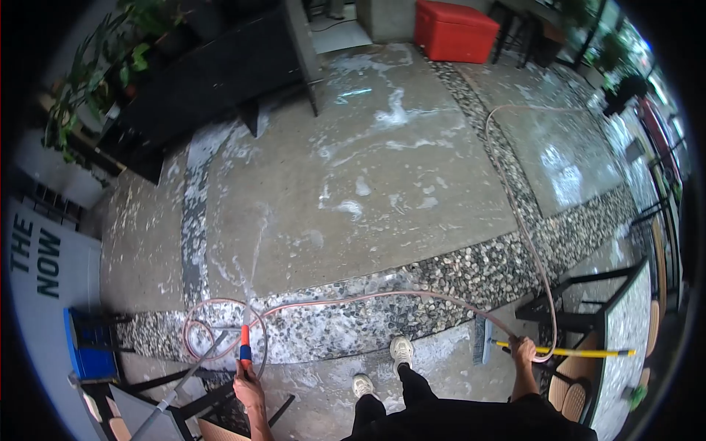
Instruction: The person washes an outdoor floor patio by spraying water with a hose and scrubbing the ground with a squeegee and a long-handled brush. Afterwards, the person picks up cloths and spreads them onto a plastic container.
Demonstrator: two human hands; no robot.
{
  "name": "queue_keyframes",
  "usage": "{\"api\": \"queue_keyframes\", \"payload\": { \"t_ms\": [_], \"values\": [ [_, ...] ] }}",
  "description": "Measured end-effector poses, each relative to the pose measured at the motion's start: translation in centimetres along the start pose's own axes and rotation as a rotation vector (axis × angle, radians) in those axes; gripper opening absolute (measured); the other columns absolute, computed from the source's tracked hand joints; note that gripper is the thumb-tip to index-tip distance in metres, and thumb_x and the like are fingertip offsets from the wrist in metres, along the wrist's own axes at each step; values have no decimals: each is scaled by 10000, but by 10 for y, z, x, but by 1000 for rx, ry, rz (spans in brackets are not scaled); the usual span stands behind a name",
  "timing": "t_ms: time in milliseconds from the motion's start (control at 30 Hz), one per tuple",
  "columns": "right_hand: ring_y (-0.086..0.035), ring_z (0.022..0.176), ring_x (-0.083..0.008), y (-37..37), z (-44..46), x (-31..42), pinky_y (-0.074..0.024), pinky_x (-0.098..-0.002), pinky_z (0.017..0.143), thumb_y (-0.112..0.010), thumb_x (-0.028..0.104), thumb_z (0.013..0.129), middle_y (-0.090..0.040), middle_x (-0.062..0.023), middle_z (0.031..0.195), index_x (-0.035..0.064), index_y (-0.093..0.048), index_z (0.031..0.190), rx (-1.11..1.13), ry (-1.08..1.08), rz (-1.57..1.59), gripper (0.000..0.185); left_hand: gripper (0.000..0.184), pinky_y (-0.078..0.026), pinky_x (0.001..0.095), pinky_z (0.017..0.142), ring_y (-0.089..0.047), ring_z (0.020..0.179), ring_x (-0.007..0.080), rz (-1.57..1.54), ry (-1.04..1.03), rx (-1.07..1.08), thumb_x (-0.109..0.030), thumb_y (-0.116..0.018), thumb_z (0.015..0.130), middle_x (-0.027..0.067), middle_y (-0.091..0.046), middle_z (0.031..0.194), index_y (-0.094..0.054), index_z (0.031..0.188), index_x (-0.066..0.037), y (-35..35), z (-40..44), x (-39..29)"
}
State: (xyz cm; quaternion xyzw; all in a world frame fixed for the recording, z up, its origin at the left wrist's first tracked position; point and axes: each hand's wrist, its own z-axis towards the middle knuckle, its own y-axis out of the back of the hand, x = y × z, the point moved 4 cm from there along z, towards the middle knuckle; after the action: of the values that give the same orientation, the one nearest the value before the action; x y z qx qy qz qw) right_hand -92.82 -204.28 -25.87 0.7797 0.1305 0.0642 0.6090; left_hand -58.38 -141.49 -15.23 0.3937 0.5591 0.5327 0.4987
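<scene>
Hand positions, wet floor (pixel 294 184)
Your left hand (pixel 248 388) grips the orange-and-blue nozzle (pixel 245 342); your right hand (pixel 523 350) is closed around the hose (pixel 390 294), just beside the yellow pole (pixel 585 352).

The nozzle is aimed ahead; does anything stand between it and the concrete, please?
Nothing visible does: the left hand aims the nozzle over the pebble strip towards the concrete; the hose loops beside the nozzle.
</scene>
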Motion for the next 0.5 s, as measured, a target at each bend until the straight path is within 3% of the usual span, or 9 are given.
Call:
{"api": "queue_keyframes", "payload": {
  "t_ms": [33, 167, 233, 300, 400, 433, 467, 500],
  "values": [
    [-582, 778, -323, -7, -17, -10, -450, -408, 694, -603, 436, 675, -604, -179, 778, 47, -642, 762, 69, -15, 6, 401, 375, -447, 380, 596, -590, 706, 352, -68, 75, 71, -225, -525, 814, 228, -589, 757, -508, 1100, 17, -3, 1, 4],
    [-590, 794, -307, -75, -55, -12, -468, -382, 684, -612, 457, 652, -609, -163, 804, 71, -646, 771, 216, 9, -69, 406, 344, -448, 382, 613, -590, 760, 346, -148, -94, 11, -222, -520, 818, 246, -580, 803, -529, 1086, -5, -14, -2, 20],
    [-588, 802, -294, -101, -58, -1, -418, -433, 763, -588, 384, 680, -615, -146, 810, 84, -641, 751, 232, 75, -105, 313, 333, -449, 399, 609, -584, 743, 357, -123, -88, 53, -219, -526, 808, 245, -579, 790, -541, 1073, -20, -5, -11, 16],
    [-472, 955, -305, -141, -49, 4, -258, -460, 902, -462, 238, 745, -573, -141, 864, 101, -598, 836, 18, 347, -287, 214, 309, -447, 428, 593, -578, 707, 371, -136, -41, 127, -233, -525, 799, 237, -580, 758, -566, 1049, -57, -8, -15, 31],
    [-446, 965, -321, -74, -69, 47, -344, -409, 852, -465, 76, 692, -526, -158, 952, 137, -503, 1085, 42, 318, 130, 400, 316, -456, 431, 580, -580, 667, 367, -63, -241, 197, -305, -510, 801, 218, -581, 715, -587, 1024, -94, -13, -33, 47],
    [-480, 901, -328, -78, -67, 54, -399, -376, 783, -580, 145, 680, -520, -181, 953, 76, -513, 1081, -20, 307, 202, 412, 320, -458, 432, 580, -579, 656, 365, -29, -258, 249, -315, -519, 794, 211, -581, 705, -589, 1026, -106, -10, -46, 46],
    [-537, 839, -335, -85, -71, 63, -440, -389, 710, -558, 114, 694, -543, -196, 912, 59, -511, 1073, 31, 272, 271, 386, 325, -461, 434, 580, -578, 646, 364, -2, -288, 301, -325, -527, 787, 204, -581, 695, -591, 1028, -117, -8, -58, 37],
    [-570, 772, -327, -75, -90, 79, -457, -390, 665, -548, 100, 699, -580, -193, 824, 38, -570, 966, 21, 367, 392, 275, 337, -459, 440, 579, -577, 643, 365, -49, -368, 330, -330, -542, 775, 197, -581, 690, -586, 1041, -129, 6, -72, 20]
  ]
}}
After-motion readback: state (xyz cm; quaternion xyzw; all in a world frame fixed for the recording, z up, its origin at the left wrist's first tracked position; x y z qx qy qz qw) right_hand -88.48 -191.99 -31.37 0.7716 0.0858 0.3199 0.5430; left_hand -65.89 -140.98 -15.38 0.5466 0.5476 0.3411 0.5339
